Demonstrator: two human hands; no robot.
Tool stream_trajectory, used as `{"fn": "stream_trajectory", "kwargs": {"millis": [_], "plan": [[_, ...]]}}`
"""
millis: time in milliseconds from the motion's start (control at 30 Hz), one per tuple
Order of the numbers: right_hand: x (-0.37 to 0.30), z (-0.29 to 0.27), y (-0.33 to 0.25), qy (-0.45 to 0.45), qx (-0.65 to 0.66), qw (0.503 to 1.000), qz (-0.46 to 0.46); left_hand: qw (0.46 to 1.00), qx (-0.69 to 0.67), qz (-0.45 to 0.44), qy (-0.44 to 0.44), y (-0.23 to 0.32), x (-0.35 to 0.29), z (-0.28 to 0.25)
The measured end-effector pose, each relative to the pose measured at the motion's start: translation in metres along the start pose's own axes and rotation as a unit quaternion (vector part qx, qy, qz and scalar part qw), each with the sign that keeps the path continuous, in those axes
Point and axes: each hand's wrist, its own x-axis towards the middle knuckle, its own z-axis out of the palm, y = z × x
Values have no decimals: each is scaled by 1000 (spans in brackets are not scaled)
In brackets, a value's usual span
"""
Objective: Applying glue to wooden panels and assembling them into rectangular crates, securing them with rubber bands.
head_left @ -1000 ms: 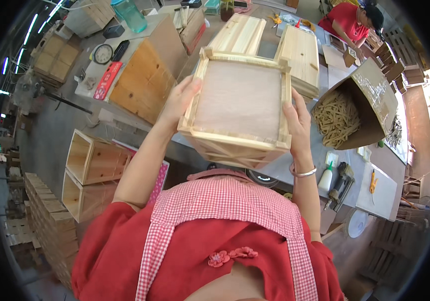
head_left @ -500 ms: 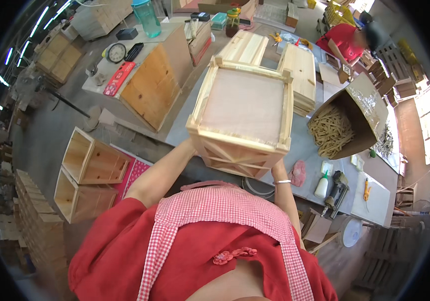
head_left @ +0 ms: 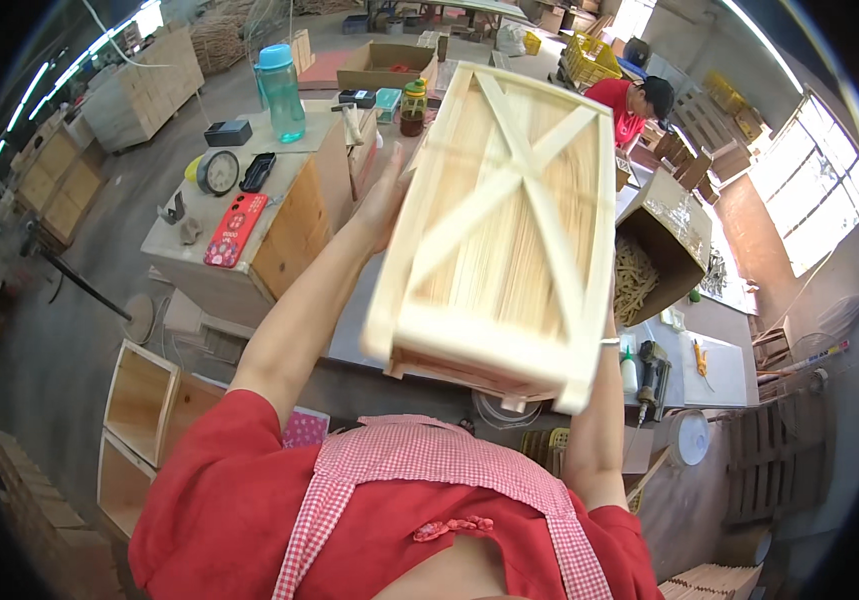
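Note:
A pale wooden crate [head_left: 509, 240] with an X-shaped brace is raised and tilted in front of me, its braced face toward me. It is slightly blurred by motion. My left hand [head_left: 386, 198] presses along its left side, the fingers stretched up the side and partly hidden. The right forearm [head_left: 594, 430] reaches up to the crate's right side, a white bracelet at the wrist; the right hand itself is hidden behind the crate. Between both hands the crate is held above the grey-blue worktable [head_left: 349, 325].
Right of the crate lie a cardboard box [head_left: 684, 235] of wood strips, a green-tipped glue bottle [head_left: 629, 372], a nail gun [head_left: 653, 375] and an orange-handled tool [head_left: 701, 362]. A cabinet at left bears a blue bottle [head_left: 282, 95] and scale [head_left: 217, 172]. A co-worker [head_left: 621, 108] is beyond.
The crate has been raised and turned: its pale, panel-covered face was upward before, and now the X-braced side faces me. Both arms have moved up and forward with it, and my view has tipped upward.

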Motion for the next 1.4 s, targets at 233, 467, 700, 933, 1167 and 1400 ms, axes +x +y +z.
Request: {"fn": "stream_trajectory", "kwargs": {"millis": [233, 467, 700, 933, 1167, 1400], "plan": [[-73, -8, 45, 97, -104, 987, -78, 999, -38, -19, 24, -57, -39, -13], [-85, -95, 55, 92, -57, 994, -8, 981, -99, -24, 163, -100, -76, 17], [-79, -133, 69, 165, -56, 985, 11, 990, -70, -58, 109, -129, -73, 38], [-62, -80, -27, 167, -493, 842, -144, 983, -67, 9, 169, -94, -65, 26], [-56, 86, -54, -194, -600, 723, -281, 978, -33, 5, 206, -75, -57, 32], [-37, 136, -5, -338, -594, 724, -90, 986, -5, -50, 159, -70, -48, 9]]}}
